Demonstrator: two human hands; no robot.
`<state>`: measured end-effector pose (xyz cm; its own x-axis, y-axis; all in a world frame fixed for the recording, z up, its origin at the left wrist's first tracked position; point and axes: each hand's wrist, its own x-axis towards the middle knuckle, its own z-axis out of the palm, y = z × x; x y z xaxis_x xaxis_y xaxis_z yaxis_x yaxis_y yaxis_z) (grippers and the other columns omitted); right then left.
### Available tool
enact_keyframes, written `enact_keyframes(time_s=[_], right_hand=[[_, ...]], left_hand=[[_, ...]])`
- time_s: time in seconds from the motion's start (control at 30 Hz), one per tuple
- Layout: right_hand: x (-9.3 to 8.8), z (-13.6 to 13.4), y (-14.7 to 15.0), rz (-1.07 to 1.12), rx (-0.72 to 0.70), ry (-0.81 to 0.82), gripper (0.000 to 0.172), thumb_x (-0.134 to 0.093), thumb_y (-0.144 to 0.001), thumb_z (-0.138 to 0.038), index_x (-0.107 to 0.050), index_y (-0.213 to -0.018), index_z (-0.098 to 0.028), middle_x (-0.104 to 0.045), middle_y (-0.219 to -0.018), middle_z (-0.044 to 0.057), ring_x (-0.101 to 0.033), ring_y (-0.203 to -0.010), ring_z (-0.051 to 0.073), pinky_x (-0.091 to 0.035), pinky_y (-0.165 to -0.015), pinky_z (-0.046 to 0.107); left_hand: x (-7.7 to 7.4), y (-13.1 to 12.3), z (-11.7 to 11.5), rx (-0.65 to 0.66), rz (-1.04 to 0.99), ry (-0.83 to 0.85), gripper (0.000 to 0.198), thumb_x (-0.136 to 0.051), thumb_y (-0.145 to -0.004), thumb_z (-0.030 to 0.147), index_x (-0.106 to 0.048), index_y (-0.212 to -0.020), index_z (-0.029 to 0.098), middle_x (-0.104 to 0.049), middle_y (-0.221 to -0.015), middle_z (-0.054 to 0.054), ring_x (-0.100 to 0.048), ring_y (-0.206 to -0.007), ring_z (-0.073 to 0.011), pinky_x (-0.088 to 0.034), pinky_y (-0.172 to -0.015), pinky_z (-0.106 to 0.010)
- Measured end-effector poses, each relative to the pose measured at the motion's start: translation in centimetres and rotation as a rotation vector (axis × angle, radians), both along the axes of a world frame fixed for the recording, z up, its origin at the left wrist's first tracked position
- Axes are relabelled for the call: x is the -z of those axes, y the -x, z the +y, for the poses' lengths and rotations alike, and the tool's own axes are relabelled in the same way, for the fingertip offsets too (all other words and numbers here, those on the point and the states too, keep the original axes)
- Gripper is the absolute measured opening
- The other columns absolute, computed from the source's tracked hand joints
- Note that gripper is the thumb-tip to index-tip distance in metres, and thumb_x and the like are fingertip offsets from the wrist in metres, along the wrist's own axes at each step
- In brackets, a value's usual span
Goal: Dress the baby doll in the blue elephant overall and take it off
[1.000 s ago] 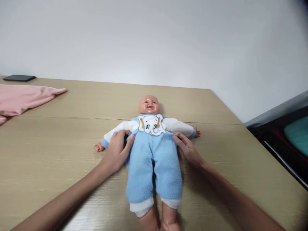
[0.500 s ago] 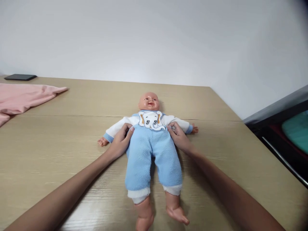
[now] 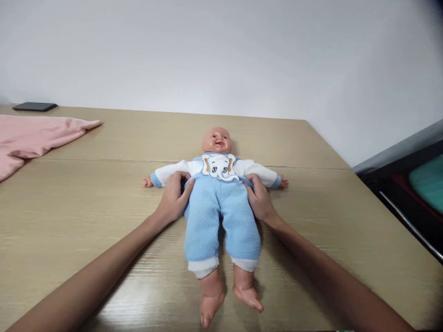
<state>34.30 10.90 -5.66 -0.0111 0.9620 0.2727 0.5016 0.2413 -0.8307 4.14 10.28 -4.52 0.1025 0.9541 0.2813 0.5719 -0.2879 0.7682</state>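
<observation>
A baby doll [image 3: 216, 141] lies on its back on the wooden table, its head away from me and its arms stretched to both sides. It wears a light blue and white fleece outfit [image 3: 206, 221] with an elephant patch [image 3: 218, 167] on the chest. At the waist, my left hand [image 3: 176, 196] grips the left side of the outfit, thumb on top. My right hand [image 3: 259, 196] holds the opposite side the same way. Some of the fingertips are hidden behind the cloth. Both bare feet point toward me.
Pink cloth [image 3: 41, 133] lies at the table's left, with a dark flat phone-like object [image 3: 34, 106] behind it. A seam crosses the tabletop [image 3: 104, 198]. The white wall [image 3: 207, 55] rises behind, and a black and teal object [image 3: 429, 184] stands beyond the right edge.
The doll's left-hand-side arm has swung up to stick out more level, and its legs have shifted slightly. Both hands stay at the waist. The whole view has moved a little.
</observation>
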Motion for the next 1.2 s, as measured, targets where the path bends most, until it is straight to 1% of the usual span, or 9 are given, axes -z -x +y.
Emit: enact_keyframes(time_s=[0.13,0.23,0.33,0.4,0.53,0.77,0.93,1.07,1.2], right_hand=[[-1.4,-4.7,0.1,-0.088,0.158,-0.088,0.039,-0.055,-0.106,-0.048,-0.056,-0.135,-0.022,-0.064,-0.14,0.019,-0.057,-0.134,0.038,-0.04,-0.123,0.065],[-3.4,-11.7,0.0,-0.262,-0.066,-0.098,0.059,-0.057,-0.11,-0.04,-0.041,-0.165,-0.029,-0.049,-0.168,0.016,-0.046,-0.157,0.036,-0.043,-0.128,0.063],[-4.1,-18.2,0.2,-0.439,-0.208,-0.137,0.073,-0.068,-0.103,-0.032,-0.041,-0.17,-0.027,-0.032,-0.181,0.015,-0.042,-0.163,0.037,-0.054,-0.122,0.056],[-3.5,-20.6,0.3,-0.522,-0.261,-0.184,0.076,-0.072,-0.099,-0.028,-0.044,-0.17,-0.024,-0.03,-0.184,0.015,-0.043,-0.164,0.039,-0.057,-0.12,0.055],[-1.1,-21.7,0.3,-0.515,-0.264,-0.24,0.073,-0.072,-0.1,-0.023,-0.048,-0.169,-0.027,-0.046,-0.177,0.012,-0.053,-0.159,0.039,-0.063,-0.116,0.054],[0.0,-21.9,-1.3,-0.292,-0.151,-0.205,0.074,-0.074,-0.093,-0.021,-0.055,-0.162,-0.036,-0.074,-0.148,0.01,-0.079,-0.125,0.036,-0.075,-0.095,0.053],[0.2,-22.5,-1.7,-0.299,-0.13,-0.209,0.071,-0.079,-0.093,-0.027,-0.057,-0.159,-0.037,-0.071,-0.149,0.01,-0.076,-0.127,0.038,-0.073,-0.095,0.055],[-0.7,-22.5,-3.1,-0.325,-0.07,-0.217,0.069,-0.074,-0.097,-0.04,-0.052,-0.162,-0.034,-0.061,-0.161,0.014,-0.065,-0.141,0.043,-0.065,-0.103,0.063],[-2.3,-18.3,-6.5,-0.375,0.134,-0.207,0.058,-0.067,-0.105,-0.042,-0.051,-0.16,-0.035,-0.062,-0.158,0.013,-0.059,-0.146,0.042,-0.052,-0.117,0.066]], left_hand=[[-2.0,-0.3,-5.8,-0.08,0.01,-0.001,0.043,-0.05,-0.113,0.055,-0.054,-0.142,0.023,-0.06,-0.145,-0.016,-0.052,-0.142,-0.0363,-0.041,-0.124,-0.062],[-3.0,-0.8,-13.1,-0.049,0.106,-0.027,0.069,-0.065,-0.106,0.058,-0.039,-0.164,0.032,-0.047,-0.165,-0.017,-0.044,-0.157,-0.0408,-0.045,-0.124,-0.066],[-2.0,-1.8,-19.2,0.025,0.216,-0.068,0.105,-0.082,-0.089,0.066,-0.031,-0.173,0.029,-0.039,-0.172,-0.022,-0.045,-0.158,-0.0475,-0.057,-0.116,-0.065],[-0.5,-2.3,-21.4,0.034,0.239,-0.074,0.106,-0.086,-0.088,0.06,-0.032,-0.173,0.027,-0.039,-0.172,-0.023,-0.05,-0.155,-0.0469,-0.063,-0.112,-0.062],[1.5,-2.3,-22.2,0.038,0.194,-0.041,0.09,-0.083,-0.092,0.038,-0.039,-0.17,0.033,-0.052,-0.163,-0.019,-0.063,-0.146,-0.0416,-0.067,-0.108,-0.056],[0.6,0.5,-22.0,0.11,0.163,0.012,0.07,-0.074,-0.097,0.029,-0.049,-0.161,0.044,-0.072,-0.127,-0.009,-0.081,-0.11,-0.0289,-0.075,-0.084,-0.038],[0.6,1.4,-21.8,0.122,0.23,-0.058,0.07,-0.079,-0.097,0.034,-0.053,-0.161,0.044,-0.071,-0.138,-0.01,-0.077,-0.123,-0.0324,-0.073,-0.098,-0.044],[1.3,1.7,-22.0,0.081,0.257,-0.149,0.072,-0.082,-0.095,0.043,-0.056,-0.162,0.042,-0.067,-0.143,-0.013,-0.076,-0.124,-0.036,-0.074,-0.096,-0.047],[1.0,2.7,-22.2,0.077,0.203,-0.179,0.092,-0.088,-0.088,0.056,-0.045,-0.168,0.043,-0.06,-0.151,-0.016,-0.069,-0.135,-0.0421,-0.071,-0.103,-0.057]])
